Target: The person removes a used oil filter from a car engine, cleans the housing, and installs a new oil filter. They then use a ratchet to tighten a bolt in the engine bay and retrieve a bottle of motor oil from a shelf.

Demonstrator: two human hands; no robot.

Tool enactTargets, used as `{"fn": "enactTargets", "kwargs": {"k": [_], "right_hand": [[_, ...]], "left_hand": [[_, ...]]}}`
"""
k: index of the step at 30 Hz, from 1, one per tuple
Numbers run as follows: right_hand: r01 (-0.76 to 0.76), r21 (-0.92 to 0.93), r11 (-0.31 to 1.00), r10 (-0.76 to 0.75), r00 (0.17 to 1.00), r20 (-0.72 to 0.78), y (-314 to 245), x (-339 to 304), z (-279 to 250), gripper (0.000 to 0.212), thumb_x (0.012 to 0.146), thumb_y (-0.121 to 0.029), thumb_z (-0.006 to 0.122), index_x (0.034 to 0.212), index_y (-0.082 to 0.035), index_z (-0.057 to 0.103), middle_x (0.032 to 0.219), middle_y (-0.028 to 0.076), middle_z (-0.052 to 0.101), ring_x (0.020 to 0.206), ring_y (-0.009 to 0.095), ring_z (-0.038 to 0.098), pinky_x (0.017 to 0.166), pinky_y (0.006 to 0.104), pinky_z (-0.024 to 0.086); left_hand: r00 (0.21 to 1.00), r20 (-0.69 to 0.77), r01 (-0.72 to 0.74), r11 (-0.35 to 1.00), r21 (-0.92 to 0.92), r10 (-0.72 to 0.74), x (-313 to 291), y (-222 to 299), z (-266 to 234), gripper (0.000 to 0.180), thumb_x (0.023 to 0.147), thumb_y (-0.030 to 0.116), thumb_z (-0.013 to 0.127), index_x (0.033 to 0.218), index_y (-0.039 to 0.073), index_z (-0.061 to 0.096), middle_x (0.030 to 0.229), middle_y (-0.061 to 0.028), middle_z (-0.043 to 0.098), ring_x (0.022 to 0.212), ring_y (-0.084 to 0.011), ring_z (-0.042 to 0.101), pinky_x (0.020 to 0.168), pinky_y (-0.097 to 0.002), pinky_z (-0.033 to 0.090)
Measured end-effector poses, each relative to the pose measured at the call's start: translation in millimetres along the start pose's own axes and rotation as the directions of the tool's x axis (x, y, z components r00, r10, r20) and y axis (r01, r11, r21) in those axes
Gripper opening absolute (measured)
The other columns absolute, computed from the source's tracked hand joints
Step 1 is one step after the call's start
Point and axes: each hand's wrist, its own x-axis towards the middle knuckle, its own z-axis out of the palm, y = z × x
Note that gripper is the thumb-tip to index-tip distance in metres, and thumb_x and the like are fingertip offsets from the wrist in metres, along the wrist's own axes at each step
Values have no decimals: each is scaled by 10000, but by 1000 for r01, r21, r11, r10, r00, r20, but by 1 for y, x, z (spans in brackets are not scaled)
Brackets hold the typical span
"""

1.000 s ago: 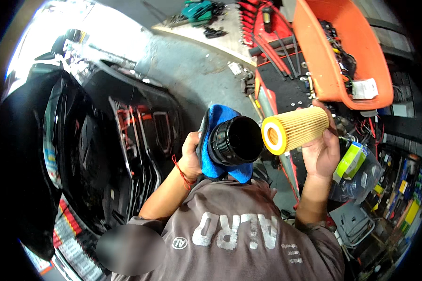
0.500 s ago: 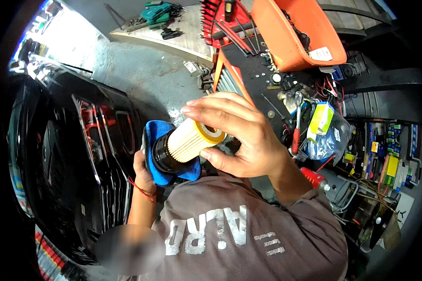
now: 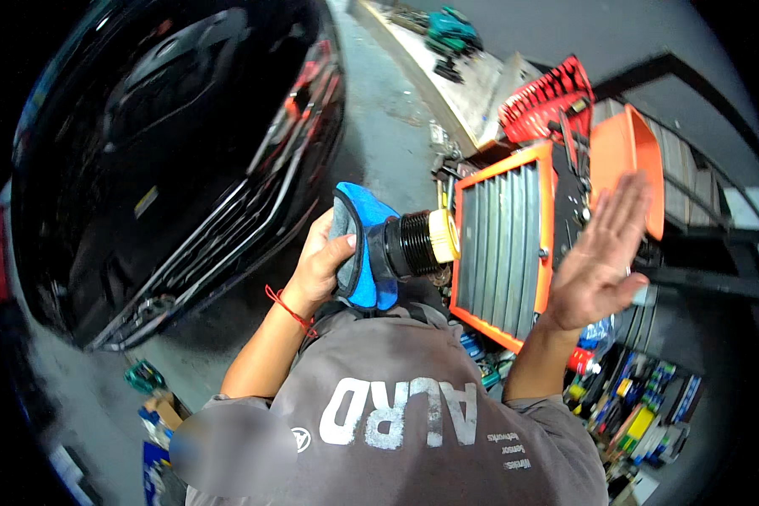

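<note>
My left hand (image 3: pixel 319 263) is closed round a blue and grey cloth (image 3: pixel 367 223), its thumb pressed on the grey side. Inside the cloth sits a black threaded oil filter cap (image 3: pixel 411 244), tilted with its mouth toward the right. From that mouth a short end of a yellow oil filter (image 3: pixel 444 237) sticks out; the rest of it is hidden in the cap. Off to the right, my right hand (image 3: pixel 600 268) is raised with its fingers stretched out, holding nothing. It is apart from the filter.
On the left stands a black car front (image 3: pixel 228 198). An orange-framed tool cabinet (image 3: pixel 502 249) with grey drawers is right of the filter. Beyond it are a red tool holder (image 3: pixel 548 101) and an orange bin (image 3: pixel 624 160). Assorted boxes (image 3: pixel 637 422) lie lower right.
My right hand has let go of the filter and moved right, opening flat. Much less of the yellow filter shows outside the cap. The view has turned, bringing the cabinet drawers into sight.
</note>
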Motion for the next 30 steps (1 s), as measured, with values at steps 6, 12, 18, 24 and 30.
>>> {"fn": "enactTargets", "kwargs": {"k": [6, 12, 18, 24, 30], "right_hand": [[-104, 223, 969, -89, 697, 711, -6, -68, 116, 1216, 845, -903, 122, 1582, 56, -2, 1670, 240, 3, 1555, 337, -4, 1240, 474, -27], [57, 243, 968, -218, 671, 709, -22, -39, 156, 1094, 925, -802, 137, 1577, 69, 18, 1664, 256, 12, 1552, 351, 21, 1241, 484, 21], [59, 107, 992, -122, 536, 835, -33, -107, 195, 1076, 951, -770, 246, 1566, 90, 49, 1631, 326, 68, 1532, 451, 49, 1235, 539, 59], [55, -63, 997, 11, 652, 758, -17, -120, 138, 1098, 931, -787, 299, 1570, 80, 89, 1640, 297, 100, 1533, 446, 66, 1216, 589, 78], [-22, -49, 999, 48, 767, 640, 9, -112, 67, 1073, 935, -786, 296, 1575, 60, 130, 1646, 271, 132, 1534, 435, 95, 1218, 577, 98]], "left_hand": [[992, -18, -115, 942, 316, 128, -70, 20, -46, 395, 848, 309, 749, 1103, 36, 620, 951, 32, 614, 886, -75, 568, 789, -252, 484], [861, -475, -245, 967, -72, 183, -131, 16, -97, 531, 919, 335, 614, 1318, -2, 518, 1199, -122, 644, 1075, -228, 651, 964, -383, 532], [851, -525, -110, 968, -224, -25, -138, -2, -122, 631, 1016, 519, 434, 1381, 8, 499, 1318, -146, 594, 1232, -280, 572, 1071, -420, 452], [959, -259, 66, 981, -184, -113, -110, -25, -106, 546, 1021, 467, 430, 1292, 11, 561, 1216, -121, 634, 1104, -234, 613, 987, -393, 491], [981, -119, 153, 988, -11, -154, -80, -48, -73, 663, 1012, 530, 418, 1436, 23, 477, 1363, -152, 581, 1247, -276, 566, 1079, -435, 447]]}}
